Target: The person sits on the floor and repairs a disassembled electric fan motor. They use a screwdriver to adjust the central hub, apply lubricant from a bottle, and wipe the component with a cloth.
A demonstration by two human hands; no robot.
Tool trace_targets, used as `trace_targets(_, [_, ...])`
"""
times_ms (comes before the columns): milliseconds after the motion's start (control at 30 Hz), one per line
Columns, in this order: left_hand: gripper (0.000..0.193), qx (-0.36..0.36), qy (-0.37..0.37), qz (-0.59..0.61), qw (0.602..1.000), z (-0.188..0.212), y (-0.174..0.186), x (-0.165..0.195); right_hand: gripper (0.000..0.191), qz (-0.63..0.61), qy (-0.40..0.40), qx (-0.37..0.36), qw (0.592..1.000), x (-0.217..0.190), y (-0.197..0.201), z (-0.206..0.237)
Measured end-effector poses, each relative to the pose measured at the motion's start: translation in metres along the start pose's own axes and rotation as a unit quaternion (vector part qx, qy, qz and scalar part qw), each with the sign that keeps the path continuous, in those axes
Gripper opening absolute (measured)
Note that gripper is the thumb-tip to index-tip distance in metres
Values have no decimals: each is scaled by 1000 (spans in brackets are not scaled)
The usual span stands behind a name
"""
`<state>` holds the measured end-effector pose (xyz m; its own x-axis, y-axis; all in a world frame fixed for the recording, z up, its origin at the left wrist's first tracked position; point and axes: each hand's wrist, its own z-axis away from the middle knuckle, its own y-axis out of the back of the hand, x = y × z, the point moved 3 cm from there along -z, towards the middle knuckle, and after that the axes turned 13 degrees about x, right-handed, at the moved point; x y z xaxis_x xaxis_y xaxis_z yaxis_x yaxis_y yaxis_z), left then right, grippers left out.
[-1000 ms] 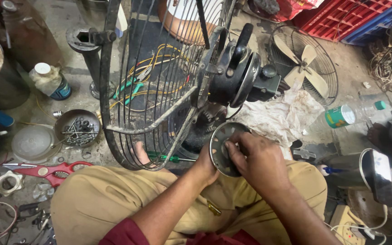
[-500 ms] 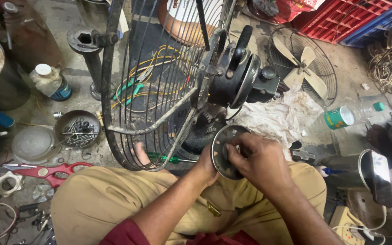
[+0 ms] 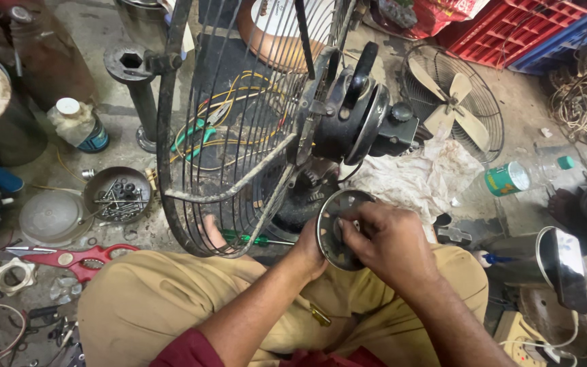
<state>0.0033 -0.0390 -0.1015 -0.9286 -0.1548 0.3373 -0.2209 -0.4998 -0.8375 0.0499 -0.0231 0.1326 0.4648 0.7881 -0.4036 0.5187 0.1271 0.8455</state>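
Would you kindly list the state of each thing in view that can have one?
Round metal cover: held on edge between both hands, off the fan.
Left hand: gripping the cover's lower rim.
Right hand: fingers pressed on the cover's face.
Fan motor: exposed, mounted behind the wire guard.
Small bowl: filled with screws and nuts.
Plastic bottle: upright, capped.
Red scissors: lying flat, closed.
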Motion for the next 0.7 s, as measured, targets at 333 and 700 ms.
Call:
trace_targets(333, [39,-27,-3,23,999,2,-5,1,19,-24,21,19,999,0,-1,1])
trace_targets(700, [31,-23,0,27,999,2,-3,1,20,-10,43,37,998,-2,-2,6])
